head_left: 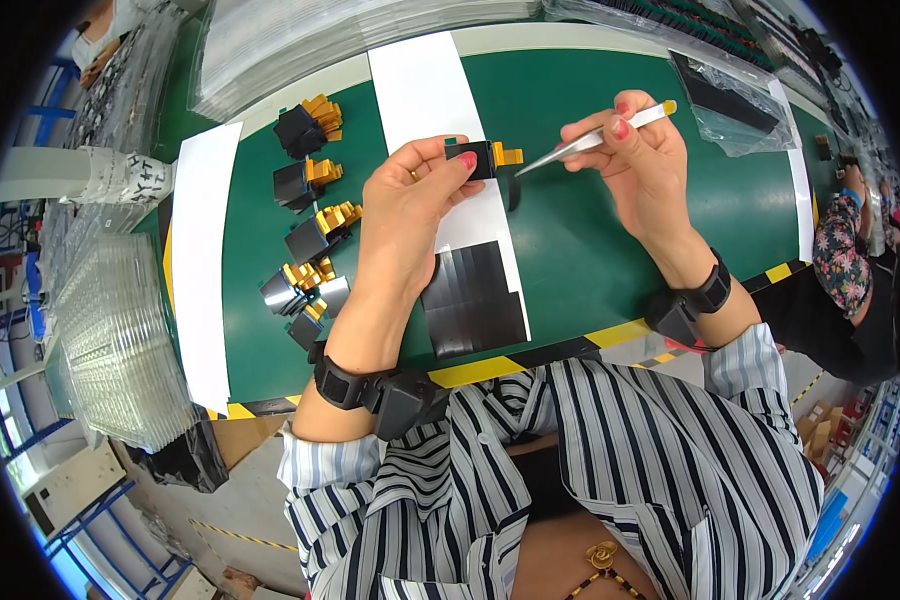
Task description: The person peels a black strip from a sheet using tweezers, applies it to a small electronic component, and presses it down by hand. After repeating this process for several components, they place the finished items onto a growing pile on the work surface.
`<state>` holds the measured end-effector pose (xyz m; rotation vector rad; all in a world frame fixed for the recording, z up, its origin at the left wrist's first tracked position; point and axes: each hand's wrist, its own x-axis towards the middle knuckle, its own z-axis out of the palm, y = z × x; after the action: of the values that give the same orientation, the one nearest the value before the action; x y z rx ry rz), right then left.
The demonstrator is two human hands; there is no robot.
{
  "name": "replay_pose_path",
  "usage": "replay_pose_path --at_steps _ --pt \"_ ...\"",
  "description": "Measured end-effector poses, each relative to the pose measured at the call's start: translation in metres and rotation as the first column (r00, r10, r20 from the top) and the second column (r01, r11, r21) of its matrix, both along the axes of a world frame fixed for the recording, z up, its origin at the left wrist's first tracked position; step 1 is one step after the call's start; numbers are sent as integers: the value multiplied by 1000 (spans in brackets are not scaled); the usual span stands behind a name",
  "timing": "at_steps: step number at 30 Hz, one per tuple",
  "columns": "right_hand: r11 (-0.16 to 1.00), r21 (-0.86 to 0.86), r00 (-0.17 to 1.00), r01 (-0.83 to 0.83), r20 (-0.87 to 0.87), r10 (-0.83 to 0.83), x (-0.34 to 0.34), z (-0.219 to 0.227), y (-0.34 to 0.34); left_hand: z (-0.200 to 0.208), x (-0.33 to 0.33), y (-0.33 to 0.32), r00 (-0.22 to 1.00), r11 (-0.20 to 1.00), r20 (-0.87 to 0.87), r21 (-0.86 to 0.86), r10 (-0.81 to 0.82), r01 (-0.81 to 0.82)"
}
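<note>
My left hand (407, 195) pinches a small black display module (484, 158) between thumb and fingers, above a white paper strip. An orange flex cable (508, 156) sticks out of the module's right side. In my right hand (642, 170) are pointed metal tweezers (582, 145), their tips directed left toward the module. A dark narrow strip (513, 193) shows right at the tips; whether they grip it, I cannot tell. Below my left hand, a sheet of black adhesive-like pieces (473, 300) lies on the white paper (425, 90).
Several piles of similar modules (295, 130) with orange cables lie left on the green mat (590, 250). Clear plastic trays (125, 340) are stacked beyond the left edge, more trays (370, 55) at the back. A clear bag (735, 110) lies back right. Another person (843, 255) sits at far right.
</note>
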<state>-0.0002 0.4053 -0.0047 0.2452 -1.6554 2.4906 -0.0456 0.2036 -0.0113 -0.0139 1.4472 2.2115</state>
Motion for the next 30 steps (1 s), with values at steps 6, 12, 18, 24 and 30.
replay_pose_path --at_steps 6,12,18,24,30 --pt "995 68 994 79 65 -83 -3 -2 -5 2 1 1 1000 1000 16 31 0 0" --pt "991 47 988 128 84 -132 -6 -2 -3 4 1 4 1000 999 18 26 -24 23" --pt "991 25 986 131 101 -133 -9 -3 -6 1 1 0 999 999 6 6 -39 39" --pt "990 11 982 142 123 -142 -7 -3 -6 4 2 2 999 999 36 35 -19 18" --pt "989 10 982 146 121 -146 -9 -4 -5 3 1 2 998 1000 50 12 -25 25"
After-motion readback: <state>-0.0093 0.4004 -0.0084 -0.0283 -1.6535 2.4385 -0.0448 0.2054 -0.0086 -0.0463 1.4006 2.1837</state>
